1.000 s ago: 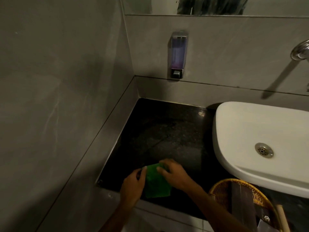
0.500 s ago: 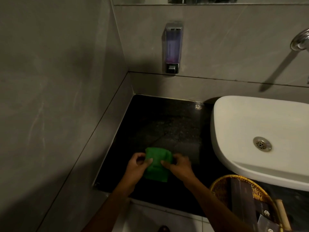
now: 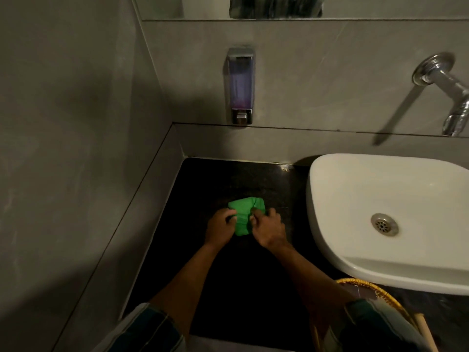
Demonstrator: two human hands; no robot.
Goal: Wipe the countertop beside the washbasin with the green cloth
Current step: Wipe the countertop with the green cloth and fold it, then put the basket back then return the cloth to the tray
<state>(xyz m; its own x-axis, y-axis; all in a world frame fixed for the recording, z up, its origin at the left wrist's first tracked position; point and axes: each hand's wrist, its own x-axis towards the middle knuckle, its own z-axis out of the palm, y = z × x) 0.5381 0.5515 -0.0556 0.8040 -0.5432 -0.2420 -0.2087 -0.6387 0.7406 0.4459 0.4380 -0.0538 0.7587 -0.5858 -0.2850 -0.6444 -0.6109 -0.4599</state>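
Hands meet over the black countertop point(image 3: 203, 179): the left hand point(image 3: 220, 228) and right hand point(image 3: 268, 227) both pinch the bunched green cloth point(image 3: 245, 214) with curled fingers, gripping its near edges. It sits mid-counter, left of the white washbasin point(image 3: 380, 194), below the wall soap dispenser point(image 3: 240, 85).

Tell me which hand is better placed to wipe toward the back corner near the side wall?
Probably left: the left hand grips the green cloth on its wall side; the right hand sits nearer the washbasin.
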